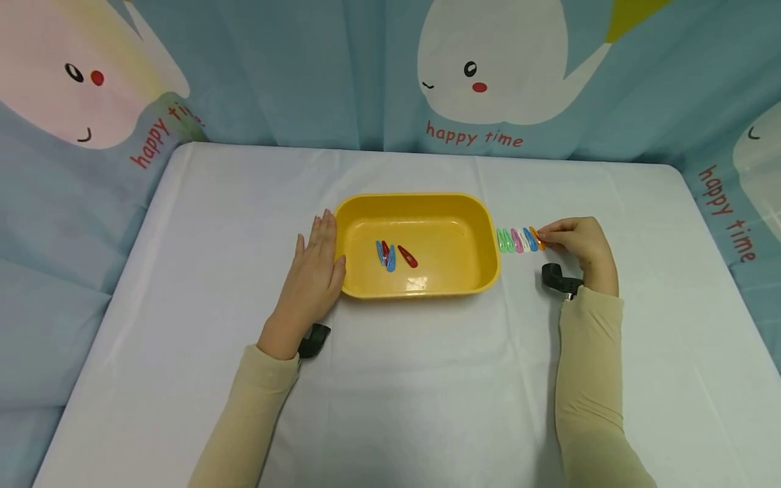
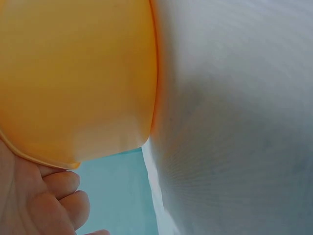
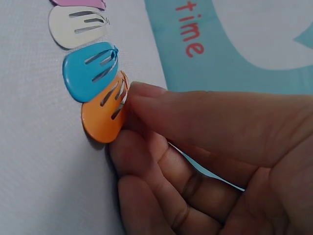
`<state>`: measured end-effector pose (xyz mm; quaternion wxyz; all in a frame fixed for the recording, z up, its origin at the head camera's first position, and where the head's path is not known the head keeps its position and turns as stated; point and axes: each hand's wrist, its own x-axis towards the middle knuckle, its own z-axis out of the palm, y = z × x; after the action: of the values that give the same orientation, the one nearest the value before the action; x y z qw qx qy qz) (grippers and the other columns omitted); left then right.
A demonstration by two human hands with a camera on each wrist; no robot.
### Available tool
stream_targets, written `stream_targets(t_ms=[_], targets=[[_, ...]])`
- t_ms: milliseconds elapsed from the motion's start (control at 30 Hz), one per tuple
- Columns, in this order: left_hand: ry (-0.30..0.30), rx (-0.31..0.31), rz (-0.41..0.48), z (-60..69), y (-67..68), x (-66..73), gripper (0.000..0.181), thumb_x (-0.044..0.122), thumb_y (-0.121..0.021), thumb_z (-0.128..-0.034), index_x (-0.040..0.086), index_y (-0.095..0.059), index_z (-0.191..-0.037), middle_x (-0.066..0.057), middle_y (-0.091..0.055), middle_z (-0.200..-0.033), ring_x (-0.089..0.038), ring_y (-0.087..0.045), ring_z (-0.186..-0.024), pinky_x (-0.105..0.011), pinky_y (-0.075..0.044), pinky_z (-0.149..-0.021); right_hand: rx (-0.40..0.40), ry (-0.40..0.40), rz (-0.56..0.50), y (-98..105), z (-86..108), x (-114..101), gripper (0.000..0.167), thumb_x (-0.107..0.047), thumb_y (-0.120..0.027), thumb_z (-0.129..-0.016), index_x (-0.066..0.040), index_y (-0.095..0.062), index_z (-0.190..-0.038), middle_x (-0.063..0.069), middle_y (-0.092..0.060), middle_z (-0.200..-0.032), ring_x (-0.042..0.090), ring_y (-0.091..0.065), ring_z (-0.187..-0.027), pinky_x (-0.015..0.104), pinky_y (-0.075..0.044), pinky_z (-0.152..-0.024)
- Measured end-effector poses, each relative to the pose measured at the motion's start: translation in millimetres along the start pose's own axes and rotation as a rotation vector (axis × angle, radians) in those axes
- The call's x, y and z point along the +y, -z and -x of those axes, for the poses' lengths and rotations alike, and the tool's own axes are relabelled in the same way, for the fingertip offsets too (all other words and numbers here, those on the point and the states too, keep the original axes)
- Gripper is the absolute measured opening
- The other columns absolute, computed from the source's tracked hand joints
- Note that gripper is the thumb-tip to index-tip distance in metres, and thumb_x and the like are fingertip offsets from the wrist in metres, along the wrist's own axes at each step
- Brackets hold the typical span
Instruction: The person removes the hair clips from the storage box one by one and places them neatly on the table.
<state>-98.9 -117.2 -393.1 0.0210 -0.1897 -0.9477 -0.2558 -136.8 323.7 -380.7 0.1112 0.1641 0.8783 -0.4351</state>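
My right hand [image 1: 582, 245] pinches an orange snap hair clip [image 3: 101, 121] between thumb and fingers, at the right end of a row of clips. Its edge meets or overlaps the blue clip [image 3: 85, 73] beside it; a white clip [image 3: 73, 30] lies farther along. Green clips [image 1: 503, 241] stand at the row's left end, close to the yellow tray [image 1: 454, 251]. Along the tray's left rim rests my left hand [image 1: 310, 279], its fingers straight. In the left wrist view that hand touches the rim from outside. Red [image 1: 407, 257] and blue clips [image 1: 391, 259] lie loose inside the tray.
A white cloth [image 1: 415, 386] covers the table. Behind it hangs a blue curtain [image 1: 311, 74] printed with whales. Black wrist cameras sit on the left wrist [image 1: 314, 341] and on the right wrist [image 1: 558, 279].
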Motion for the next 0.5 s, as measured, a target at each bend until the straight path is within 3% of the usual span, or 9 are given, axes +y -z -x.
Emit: stream_targets(t_ms=[300, 500], targets=[[-0.006, 0.009, -0.002, -0.6, -0.2, -0.7, 0.062, 0.022, -0.033, -0.1006, 0.0, -0.003, -0.15, -0.013, -0.007, -0.156, -0.027, -0.006, -0.144, -0.053, -0.005, -0.112, -0.012, 0.0, -0.045, 2.3, 0.8, -0.8, 0.008, -0.019, -0.071, -0.084, -0.012, -0.077, -0.084, -0.018, -0.062, -0.069, 0.001, -0.056, -0.068, 0.017, -0.046, -0.062], [-0.003, 0.009, -0.001, -0.3, -0.4, -0.8, 0.062, 0.022, -0.034, -0.1004, -0.001, -0.003, -0.15, -0.013, -0.007, -0.156, -0.028, -0.007, -0.143, -0.053, -0.006, -0.112, -0.016, 0.025, -0.058, 3.5, 2.2, 1.0, 0.008, -0.016, -0.071, -0.085, -0.016, -0.077, -0.08, -0.02, -0.063, -0.067, -0.002, -0.057, -0.066, 0.016, -0.047, -0.061]])
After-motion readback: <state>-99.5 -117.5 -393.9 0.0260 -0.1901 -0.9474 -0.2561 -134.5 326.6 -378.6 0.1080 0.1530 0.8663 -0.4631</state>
